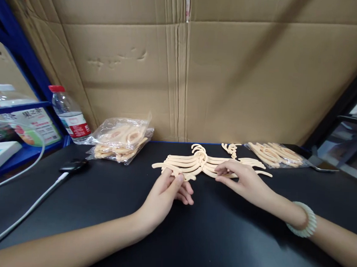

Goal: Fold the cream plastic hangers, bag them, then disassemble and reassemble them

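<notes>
In my left hand (169, 191) a loose curved beige plastic hanger arm (176, 171) is pinched between thumb and fingers, in front of the left side of a hanger stack. That stack of beige plastic hangers (183, 161) lies on the black table, hooks toward the back. My right hand (244, 180), with a pale beaded bracelet, hovers over the stack's right arms. Its thumb and fingers are apart, and I cannot tell whether they touch a hanger. Behind the stack's right side sit several small beige hooks (232, 149). Loose beige arms (251, 162) lie partly behind my right hand.
Clear bags of beige parts (120, 140) are piled at the back left, and another bag (275, 154) lies at the back right beside a phone-like slab (323, 164). A bottle (72, 117), a cable (25, 212) and a black device (73, 165) are left. Cardboard (125, 65) walls the back.
</notes>
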Available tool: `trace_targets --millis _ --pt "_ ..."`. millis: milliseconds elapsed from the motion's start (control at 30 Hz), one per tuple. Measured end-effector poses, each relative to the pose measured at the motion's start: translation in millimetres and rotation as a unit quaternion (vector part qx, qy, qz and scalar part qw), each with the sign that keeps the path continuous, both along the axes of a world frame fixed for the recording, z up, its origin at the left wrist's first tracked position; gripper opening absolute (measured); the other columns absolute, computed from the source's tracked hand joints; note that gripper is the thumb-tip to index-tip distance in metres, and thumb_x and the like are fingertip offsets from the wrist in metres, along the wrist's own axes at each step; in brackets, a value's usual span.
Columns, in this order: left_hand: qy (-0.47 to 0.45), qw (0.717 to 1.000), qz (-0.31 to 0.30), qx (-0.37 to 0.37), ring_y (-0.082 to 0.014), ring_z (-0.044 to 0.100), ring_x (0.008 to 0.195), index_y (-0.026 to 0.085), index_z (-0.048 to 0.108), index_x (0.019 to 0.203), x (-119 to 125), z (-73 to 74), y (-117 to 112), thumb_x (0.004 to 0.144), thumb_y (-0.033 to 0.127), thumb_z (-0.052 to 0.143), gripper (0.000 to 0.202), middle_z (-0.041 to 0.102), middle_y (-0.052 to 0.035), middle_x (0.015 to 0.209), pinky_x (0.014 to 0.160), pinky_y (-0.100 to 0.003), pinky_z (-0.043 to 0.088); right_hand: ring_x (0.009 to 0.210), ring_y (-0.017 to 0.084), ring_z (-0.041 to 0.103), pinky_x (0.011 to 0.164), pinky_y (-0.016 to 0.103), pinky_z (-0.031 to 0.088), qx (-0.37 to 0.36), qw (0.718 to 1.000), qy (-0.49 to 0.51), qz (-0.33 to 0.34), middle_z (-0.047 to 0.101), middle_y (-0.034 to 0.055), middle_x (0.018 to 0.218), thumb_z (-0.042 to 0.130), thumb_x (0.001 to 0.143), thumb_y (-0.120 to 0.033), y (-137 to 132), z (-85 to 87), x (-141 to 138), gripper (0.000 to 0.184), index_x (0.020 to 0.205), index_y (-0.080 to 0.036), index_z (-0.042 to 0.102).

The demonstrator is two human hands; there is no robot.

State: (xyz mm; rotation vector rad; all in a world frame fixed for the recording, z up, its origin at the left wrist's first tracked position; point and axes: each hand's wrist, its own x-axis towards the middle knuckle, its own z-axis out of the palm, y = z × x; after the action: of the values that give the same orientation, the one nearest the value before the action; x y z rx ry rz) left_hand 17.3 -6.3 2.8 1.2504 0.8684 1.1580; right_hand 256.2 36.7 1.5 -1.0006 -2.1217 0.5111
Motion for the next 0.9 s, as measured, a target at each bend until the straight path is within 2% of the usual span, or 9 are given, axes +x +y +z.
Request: trace_targets --millis 100,200,333,467,567,667,800,900 --pt "0.001 0.999 0.049 0.025 -0.0112 0.063 0.052 0.017 0.050 0.086 -7.6 2.3 10.0 0.088 0.041 0.060 0.026 0.063 0.0027 0.066 0.051 -0.022 0.046 0.081 0.023 0.060 0.076 0.040 0.051 0.071 0.990 -0.114 -0.033 0.064 0.0071 0.083 0.058 0.088 -0.030 14.6 -7.0 11.5 0.013 0.080 -0.021 0.062" --pt "0.012 0.995 0.091 0.048 -0.0102 0.061 0.052 0.016 0.051 0.084 -13.6 1.7 19.4 0.090 0.036 0.058 0.022 0.061 0.0033 0.064 0.050 -0.021 0.044 0.079 0.022 0.057 0.074 0.037 0.048 0.099 0.981 -0.161 -0.034 0.062 0.0065 0.080 0.055 0.090 -0.027 17.5 -11.3 12.1 0.015 0.077 -0.020 0.059" --pt "-0.010 0.992 0.106 0.074 -0.0102 0.063 0.055 0.017 0.050 0.084 -17.7 -0.7 27.9 0.089 0.035 0.060 0.022 0.062 0.0031 0.070 0.054 -0.021 0.047 0.076 0.020 0.056 0.070 0.034 0.047 0.116 0.984 -0.130 -0.047 0.061 0.0055 0.080 0.052 0.092 -0.029 11.1 -8.6 11.4 0.017 0.078 -0.020 0.054" --pt "-0.036 0.989 0.112 0.089 -0.0090 0.061 0.055 0.018 0.049 0.083 -23.8 4.2 35.6 0.081 0.030 0.073 0.027 0.063 0.0043 0.068 0.054 -0.019 0.047 0.069 0.018 0.059 0.063 0.030 0.047 0.093 0.988 -0.097 -0.078 0.062 0.0026 0.077 0.050 0.093 -0.032 5.3 1.5 19.4 0.015 0.082 -0.022 0.052" --pt "-0.031 0.990 0.100 0.090 -0.0073 0.058 0.056 0.015 0.056 0.083 -31.1 13.5 42.1 0.076 0.029 0.078 0.027 0.062 0.0033 0.067 0.055 -0.017 0.045 0.069 0.019 0.062 0.063 0.029 0.049 0.119 0.985 -0.071 -0.099 0.063 0.0023 0.077 0.051 0.093 -0.034 7.3 7.6 28.6 0.014 0.085 -0.023 0.050" --pt "-0.043 0.994 0.057 0.087 -0.0072 0.057 0.059 0.013 0.063 0.086 -37.7 20.3 47.8 0.072 0.029 0.081 0.028 0.062 0.0019 0.068 0.059 -0.017 0.047 0.072 0.019 0.063 0.066 0.030 0.050 0.158 0.982 -0.041 -0.100 0.063 0.0038 0.082 0.051 0.093 -0.036 12.4 9.9 36.1 0.014 0.091 -0.022 0.050" --pt "-0.074 0.996 -0.010 0.049 -0.0074 0.056 0.066 0.013 0.064 0.080 -40.5 17.8 49.9 0.074 0.025 0.081 0.021 0.060 0.0013 0.070 0.065 -0.016 0.047 0.072 0.018 0.063 0.066 0.028 0.050 0.155 0.984 -0.041 -0.079 0.064 0.0034 0.083 0.048 0.095 -0.031 13.3 10.3 38.8 0.019 0.111 -0.021 0.052" --pt "-0.095 0.994 -0.053 0.004 -0.0087 0.056 0.071 0.014 0.064 0.080 -38.8 12.9 47.3 0.078 0.023 0.078 0.017 0.060 -0.0002 0.076 0.069 -0.019 0.049 0.074 0.016 0.061 0.066 0.027 0.049 0.163 0.982 -0.058 -0.070 0.063 0.0026 0.085 0.047 0.095 -0.025 8.9 10.8 36.4 0.013 0.105 -0.022 0.054"
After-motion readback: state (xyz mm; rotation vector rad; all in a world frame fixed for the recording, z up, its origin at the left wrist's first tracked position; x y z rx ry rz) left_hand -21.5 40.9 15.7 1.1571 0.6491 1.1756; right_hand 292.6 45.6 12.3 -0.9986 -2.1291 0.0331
